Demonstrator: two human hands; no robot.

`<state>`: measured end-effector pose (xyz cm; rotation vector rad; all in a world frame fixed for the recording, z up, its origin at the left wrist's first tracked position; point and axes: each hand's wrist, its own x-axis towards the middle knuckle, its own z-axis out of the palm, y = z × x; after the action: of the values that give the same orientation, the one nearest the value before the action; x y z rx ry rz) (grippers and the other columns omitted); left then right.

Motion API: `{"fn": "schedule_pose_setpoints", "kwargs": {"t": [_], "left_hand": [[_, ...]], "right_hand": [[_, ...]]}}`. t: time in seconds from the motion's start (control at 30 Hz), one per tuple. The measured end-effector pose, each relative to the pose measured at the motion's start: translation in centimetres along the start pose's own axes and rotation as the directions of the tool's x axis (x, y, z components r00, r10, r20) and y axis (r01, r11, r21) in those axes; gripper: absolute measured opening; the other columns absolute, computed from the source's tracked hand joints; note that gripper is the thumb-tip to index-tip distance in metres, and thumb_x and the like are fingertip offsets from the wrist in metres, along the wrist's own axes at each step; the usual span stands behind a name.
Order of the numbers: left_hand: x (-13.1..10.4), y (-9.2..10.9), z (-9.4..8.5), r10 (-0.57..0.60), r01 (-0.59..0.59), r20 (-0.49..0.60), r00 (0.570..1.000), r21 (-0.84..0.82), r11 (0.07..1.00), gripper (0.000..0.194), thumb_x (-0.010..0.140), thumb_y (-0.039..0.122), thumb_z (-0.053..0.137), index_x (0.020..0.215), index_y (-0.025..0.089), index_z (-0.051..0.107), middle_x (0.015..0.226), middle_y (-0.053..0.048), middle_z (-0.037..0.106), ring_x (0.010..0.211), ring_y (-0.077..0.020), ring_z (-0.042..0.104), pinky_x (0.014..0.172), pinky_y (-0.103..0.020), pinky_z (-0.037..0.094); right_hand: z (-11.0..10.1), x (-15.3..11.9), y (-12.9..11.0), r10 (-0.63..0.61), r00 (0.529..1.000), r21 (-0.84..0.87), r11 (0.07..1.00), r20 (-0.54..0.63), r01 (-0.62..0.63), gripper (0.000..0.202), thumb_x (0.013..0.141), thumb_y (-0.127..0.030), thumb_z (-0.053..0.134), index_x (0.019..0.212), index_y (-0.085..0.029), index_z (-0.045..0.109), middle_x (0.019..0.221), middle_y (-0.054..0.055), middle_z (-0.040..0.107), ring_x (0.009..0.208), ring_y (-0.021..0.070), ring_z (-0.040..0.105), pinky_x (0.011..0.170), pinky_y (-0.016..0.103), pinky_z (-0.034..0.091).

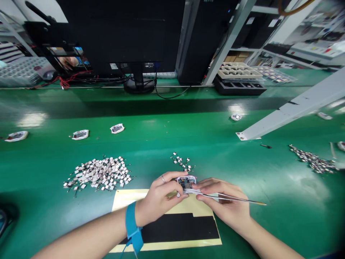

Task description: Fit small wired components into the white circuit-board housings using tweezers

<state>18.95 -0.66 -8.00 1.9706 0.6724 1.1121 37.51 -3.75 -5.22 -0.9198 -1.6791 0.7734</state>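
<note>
Between my hands is a small white-cased device with its circuit board (185, 182) showing. My left hand (163, 192), with a ring and a blue wrist strap (131, 225), pinches the casing from its left side. In my right hand (225, 198) lies a pair of metal tweezers (239, 199), its rear end pointing right; the fingertips of that hand also touch the device's right edge. The tweezer tips are hard to make out at the casing. Below the hands lies a yellow sheet (188, 246) with a black strip (178, 228) on it.
A large pile of small square parts with short leads (99, 172) lies at left, a small cluster (183, 162) just beyond my hands. Similar white devices (117, 128) sit farther back. A slanted metal post (291, 104) stands at right. A monitor (121, 32) rises behind.
</note>
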Motion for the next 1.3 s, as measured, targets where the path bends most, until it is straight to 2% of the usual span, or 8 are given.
{"fn": "schedule_pose_setpoints", "kwargs": {"t": [0.1, 0.3, 0.43, 0.53, 0.77, 1.07, 1.3], "left_hand": [[0.1, 0.0, -0.1, 0.025, -0.025, 0.0, 1.0, -0.002, 1.0, 0.003, 0.075, 0.015, 0.061, 0.075, 0.014, 0.059, 0.107, -0.011, 0.058, 0.097, -0.0185, 0.058, 0.082, -0.026, 0.049], [0.5, 0.4, -0.5, 0.087, -0.087, -0.015, 0.996, 0.018, 0.996, 0.007, 0.075, 0.02, 0.063, 0.075, 0.013, 0.062, 0.101, -0.012, 0.061, 0.088, -0.0171, 0.061, 0.076, -0.026, 0.051], [0.5, 0.5, -0.5, 0.115, -0.114, -0.036, 0.993, 0.01, 0.993, 0.01, 0.073, 0.022, 0.065, 0.075, 0.014, 0.061, 0.1, -0.011, 0.063, 0.083, -0.0159, 0.062, 0.075, -0.026, 0.051], [0.5, 0.5, -0.5, 0.12, -0.12, -0.048, 0.992, 0.009, 0.993, 0.012, 0.072, 0.023, 0.066, 0.075, 0.014, 0.061, 0.097, -0.011, 0.064, 0.082, -0.0168, 0.063, 0.073, -0.026, 0.051], [0.6, 0.6, -0.5, 0.118, -0.118, -0.038, 0.992, 0.012, 0.993, 0.014, 0.072, 0.024, 0.067, 0.072, 0.013, 0.059, 0.093, -0.012, 0.065, 0.078, -0.0155, 0.063, 0.07, -0.024, 0.05], [0.6, 0.4, -0.3, 0.102, -0.102, -0.036, 0.994, 0.009, 0.995, 0.014, 0.071, 0.024, 0.067, 0.072, 0.012, 0.058, 0.093, -0.012, 0.065, 0.077, -0.0154, 0.063, 0.069, -0.024, 0.049], [0.6, 0.4, -0.4, 0.089, -0.089, -0.025, 0.996, -0.008, 0.996, 0.014, 0.07, 0.023, 0.068, 0.073, 0.012, 0.059, 0.094, -0.012, 0.065, 0.077, -0.0152, 0.063, 0.07, -0.023, 0.05]], "right_hand": [[0.2, -0.3, -0.1, -0.012, 0.999, -0.006, 1.0, -0.032, 0.012, 0.025, 0.07, -0.004, 0.067, 0.087, -0.021, 0.062, 0.082, 0.003, 0.066, 0.077, 0.0189, 0.064, 0.069, 0.031, 0.055], [0.0, -0.6, -0.4, -0.028, 0.999, 0.023, 0.999, -0.042, 0.029, 0.027, 0.07, -0.003, 0.066, 0.088, -0.022, 0.061, 0.086, 0.003, 0.066, 0.077, 0.018, 0.064, 0.068, 0.029, 0.055], [-0.5, -0.5, -0.8, -0.036, 0.999, 0.031, 0.999, 0.024, 0.035, 0.024, 0.071, -0.004, 0.066, 0.087, -0.021, 0.061, 0.088, 0.005, 0.066, 0.077, 0.0192, 0.064, 0.066, 0.03, 0.055], [-0.8, -0.4, -1.1, -0.046, 0.996, 0.016, 0.999, 0.082, 0.044, 0.023, 0.072, -0.005, 0.065, 0.087, -0.021, 0.061, 0.088, 0.006, 0.066, 0.078, 0.0194, 0.064, 0.067, 0.03, 0.055], [-1.0, -0.4, -1.2, -0.05, 0.991, 0.02, 0.999, 0.126, 0.048, 0.028, 0.073, -0.003, 0.063, 0.093, -0.022, 0.062, 0.092, 0.004, 0.065, 0.081, 0.0186, 0.063, 0.07, 0.03, 0.055], [-1.1, -0.4, -1.2, -0.047, 0.985, 0.052, 0.998, 0.168, 0.039, 0.035, 0.072, 0.001, 0.062, 0.097, -0.023, 0.061, 0.095, 0.002, 0.064, 0.085, 0.018, 0.062, 0.074, 0.031, 0.054], [-1.1, -0.5, -1.0, -0.065, 0.986, 0.061, 0.997, 0.155, 0.057, 0.033, 0.073, 0.001, 0.062, 0.096, -0.022, 0.061, 0.093, 0.003, 0.065, 0.084, 0.0184, 0.063, 0.074, 0.032, 0.054]]}}
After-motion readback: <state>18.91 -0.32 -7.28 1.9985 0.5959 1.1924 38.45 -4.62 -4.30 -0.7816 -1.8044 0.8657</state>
